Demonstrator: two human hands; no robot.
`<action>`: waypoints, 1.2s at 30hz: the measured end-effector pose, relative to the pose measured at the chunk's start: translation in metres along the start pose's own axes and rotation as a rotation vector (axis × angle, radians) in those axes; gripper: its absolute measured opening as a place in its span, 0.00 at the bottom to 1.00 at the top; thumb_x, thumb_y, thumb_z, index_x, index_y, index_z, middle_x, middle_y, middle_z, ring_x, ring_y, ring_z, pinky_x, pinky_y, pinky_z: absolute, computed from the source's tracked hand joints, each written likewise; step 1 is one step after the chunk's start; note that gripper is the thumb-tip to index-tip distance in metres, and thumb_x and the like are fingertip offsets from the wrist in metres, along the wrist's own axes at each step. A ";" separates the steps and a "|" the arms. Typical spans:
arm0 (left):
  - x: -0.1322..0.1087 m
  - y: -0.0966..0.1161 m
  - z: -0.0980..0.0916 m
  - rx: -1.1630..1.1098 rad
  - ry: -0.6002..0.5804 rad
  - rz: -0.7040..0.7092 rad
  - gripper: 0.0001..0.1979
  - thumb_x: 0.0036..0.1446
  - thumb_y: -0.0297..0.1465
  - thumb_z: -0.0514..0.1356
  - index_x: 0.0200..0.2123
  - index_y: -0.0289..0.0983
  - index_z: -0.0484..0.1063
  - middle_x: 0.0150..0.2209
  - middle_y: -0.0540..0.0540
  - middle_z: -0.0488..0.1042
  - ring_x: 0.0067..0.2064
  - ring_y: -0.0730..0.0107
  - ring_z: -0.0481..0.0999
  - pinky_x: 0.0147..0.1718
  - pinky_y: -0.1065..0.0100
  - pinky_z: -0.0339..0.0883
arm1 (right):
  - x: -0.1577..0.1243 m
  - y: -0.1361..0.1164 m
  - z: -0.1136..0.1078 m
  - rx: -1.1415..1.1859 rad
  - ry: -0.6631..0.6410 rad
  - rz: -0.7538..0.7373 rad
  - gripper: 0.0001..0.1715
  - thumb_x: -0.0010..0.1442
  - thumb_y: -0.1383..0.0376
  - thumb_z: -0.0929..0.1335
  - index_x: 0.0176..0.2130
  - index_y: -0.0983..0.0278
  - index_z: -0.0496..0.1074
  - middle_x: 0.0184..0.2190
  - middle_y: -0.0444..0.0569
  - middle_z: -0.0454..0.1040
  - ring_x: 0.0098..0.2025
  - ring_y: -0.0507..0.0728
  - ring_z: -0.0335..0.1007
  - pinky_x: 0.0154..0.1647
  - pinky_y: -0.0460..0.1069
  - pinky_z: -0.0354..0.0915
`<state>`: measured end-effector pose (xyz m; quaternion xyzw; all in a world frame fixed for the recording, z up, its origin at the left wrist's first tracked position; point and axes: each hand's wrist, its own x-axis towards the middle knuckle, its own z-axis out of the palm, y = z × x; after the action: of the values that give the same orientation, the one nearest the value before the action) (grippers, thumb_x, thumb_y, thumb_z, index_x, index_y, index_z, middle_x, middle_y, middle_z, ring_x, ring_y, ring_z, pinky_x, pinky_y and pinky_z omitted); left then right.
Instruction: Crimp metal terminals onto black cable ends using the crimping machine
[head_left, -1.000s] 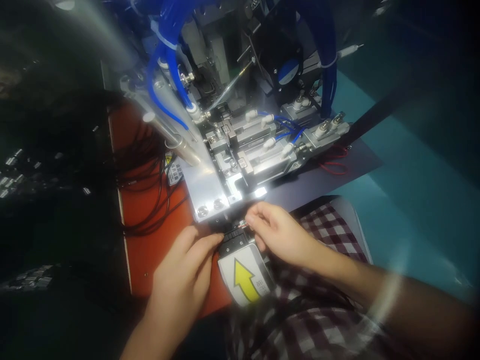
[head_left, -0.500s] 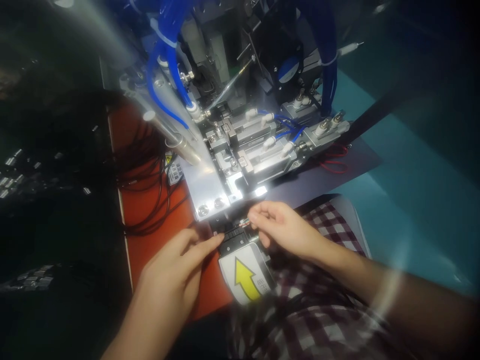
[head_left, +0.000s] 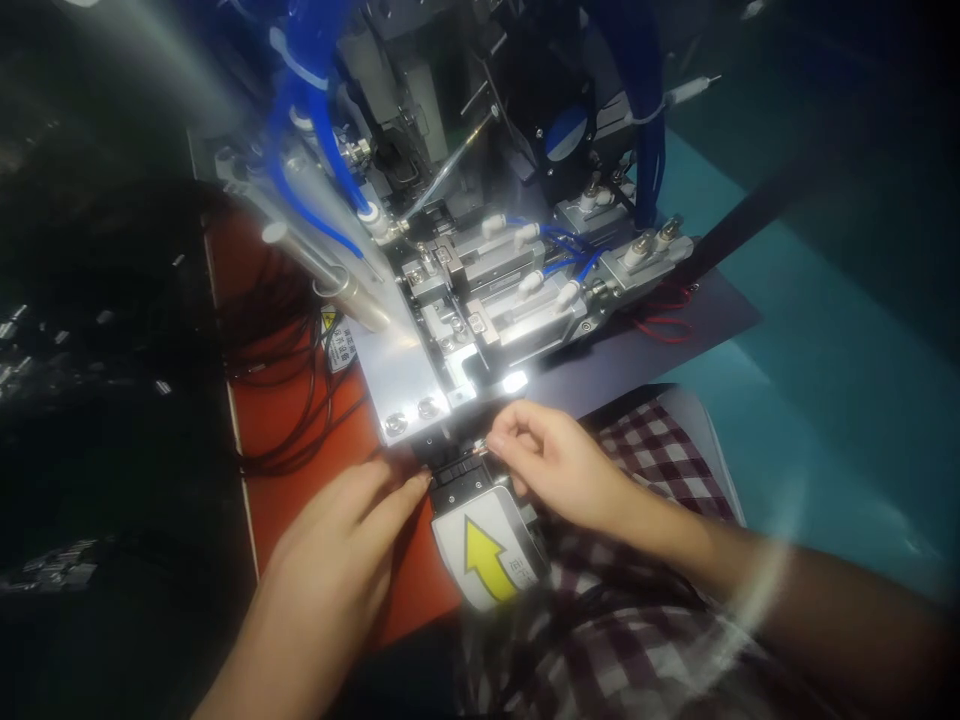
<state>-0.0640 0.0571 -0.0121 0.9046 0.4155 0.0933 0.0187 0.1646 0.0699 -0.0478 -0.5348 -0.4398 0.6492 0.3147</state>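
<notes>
My right hand (head_left: pixel 559 462) pinches a small metal part (head_left: pixel 480 447) between thumb and fingertip, right at the black fixture (head_left: pixel 457 475) below the machine's metal plate (head_left: pixel 409 385). My left hand (head_left: pixel 337 560) lies on the red mat (head_left: pixel 289 420) with its fingers stretched out. Its fingertips touch the left side of the black fixture. A white label with a yellow arrow (head_left: pixel 484 560) sits just under the fixture, pointing up towards the machine.
The machine (head_left: pixel 480 270) fills the middle, with blue air hoses (head_left: pixel 322 150), silver cylinders and a black fan (head_left: pixel 562 130). Black cables (head_left: pixel 285 340) coil on the red mat at the left. Small metal pieces (head_left: pixel 52 570) lie in the dark far left. A checked cloth (head_left: pixel 645 460) covers my lap.
My left hand has drawn back a little and its fingers have flattened. My right hand holds the same pinch at the fixture. The whole view has shifted slightly.
</notes>
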 end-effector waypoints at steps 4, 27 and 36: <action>0.000 -0.004 0.000 -0.017 -0.001 0.010 0.15 0.61 0.22 0.50 0.44 0.37 0.75 0.43 0.42 0.74 0.41 0.67 0.78 0.35 0.72 0.71 | 0.004 0.002 -0.004 0.173 -0.075 0.101 0.14 0.63 0.63 0.64 0.27 0.65 0.65 0.15 0.37 0.65 0.18 0.47 0.61 0.24 0.44 0.59; 0.008 0.001 -0.004 -0.165 0.029 -0.035 0.14 0.62 0.22 0.50 0.41 0.35 0.76 0.38 0.44 0.74 0.37 0.72 0.76 0.34 0.77 0.69 | 0.002 0.008 0.005 0.028 -0.020 -0.059 0.10 0.64 0.61 0.64 0.31 0.63 0.64 0.17 0.37 0.64 0.20 0.49 0.63 0.24 0.45 0.59; 0.003 -0.001 0.001 -0.179 0.011 -0.078 0.14 0.62 0.23 0.51 0.42 0.37 0.76 0.40 0.44 0.74 0.39 0.70 0.76 0.35 0.75 0.70 | 0.000 0.010 0.007 -0.035 0.009 -0.117 0.10 0.65 0.61 0.63 0.32 0.62 0.64 0.18 0.38 0.67 0.22 0.51 0.66 0.26 0.46 0.61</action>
<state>-0.0623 0.0599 -0.0125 0.8819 0.4406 0.1342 0.1008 0.1588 0.0646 -0.0563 -0.5167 -0.4803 0.6194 0.3445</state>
